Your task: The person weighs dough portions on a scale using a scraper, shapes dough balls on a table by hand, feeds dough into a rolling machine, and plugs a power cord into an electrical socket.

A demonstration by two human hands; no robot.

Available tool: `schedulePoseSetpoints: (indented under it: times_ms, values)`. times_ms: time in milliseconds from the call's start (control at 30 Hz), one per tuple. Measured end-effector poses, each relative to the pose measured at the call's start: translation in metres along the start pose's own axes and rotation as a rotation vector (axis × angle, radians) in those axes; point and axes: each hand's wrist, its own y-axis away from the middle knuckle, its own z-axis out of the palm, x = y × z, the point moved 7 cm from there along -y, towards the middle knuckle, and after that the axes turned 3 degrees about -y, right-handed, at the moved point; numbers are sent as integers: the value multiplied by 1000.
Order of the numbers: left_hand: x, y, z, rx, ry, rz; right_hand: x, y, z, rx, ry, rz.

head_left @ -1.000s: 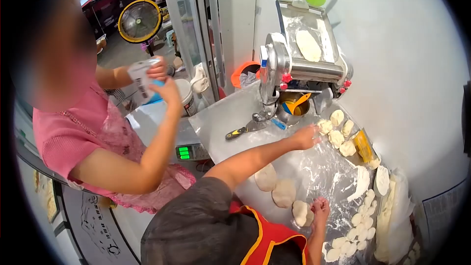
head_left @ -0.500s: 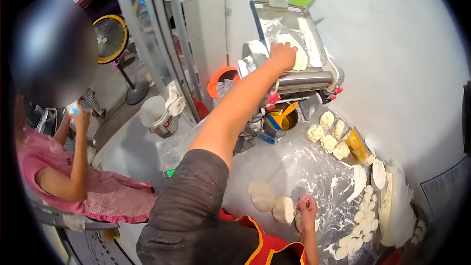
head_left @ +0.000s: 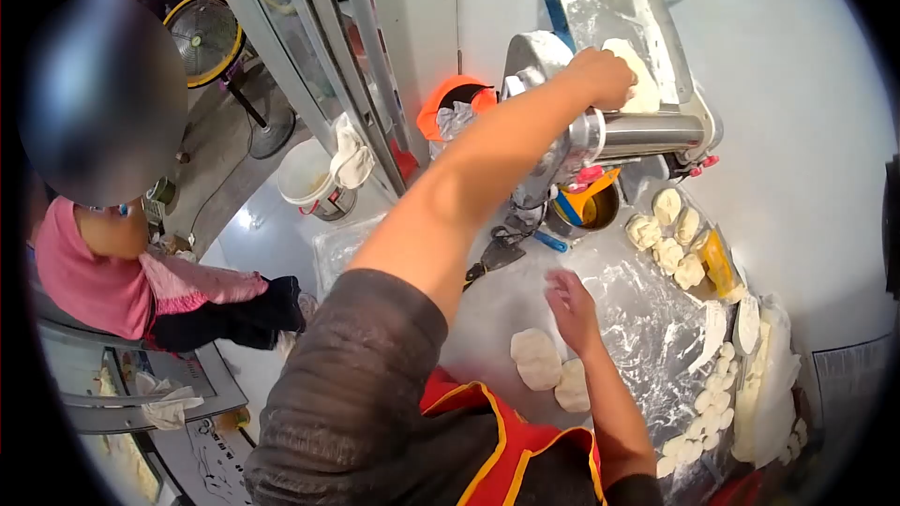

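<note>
At the dough roller machine (head_left: 647, 136), my left hand (head_left: 605, 80) is closed at the left edge of a flat piece of dough (head_left: 640, 75), its fingers curled against it on the floury metal tray. My right hand (head_left: 574, 307) hovers over the table with its fingers apart, holding nothing. Just below it lie a round flattened dough piece (head_left: 536, 360) and another dough round (head_left: 572, 386), the latter partly hidden by my right forearm.
Several dough lumps (head_left: 667, 253) sit by a yellow packet (head_left: 719, 262). Small dough pieces (head_left: 701, 426) line the table's right side. A pot (head_left: 600, 211) holds an orange brush (head_left: 592, 189). At left are a white bucket (head_left: 307, 178) and a person in pink (head_left: 94, 272).
My right hand has moved up and away from the dough rounds, and its fingers have spread. My left hand stays at the dough on the machine. The view has shifted; the person in pink has turned.
</note>
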Motion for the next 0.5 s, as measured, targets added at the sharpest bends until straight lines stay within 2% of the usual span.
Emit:
schedulePoseSetpoints:
  times_ms: [33,100,133,300,433,500]
  values:
    - [1,4,-7,25,53,-21,-9,-21,18,-37,41,-24]
    - [-6,-4,0,104,99,12,-3,-59,49,-55,190,-211]
    - [-7,-2,-1,191,109,26,3,-65,58,-53,230,-188]
    - [-6,-6,2,34,-8,-13,8,-72,40,34,338,-175]
    - [-5,-4,-4,126,42,-41,44,-53,13,4,479,-69]
    - [-7,-3,-3,166,83,-50,58,-45,18,-22,432,4]
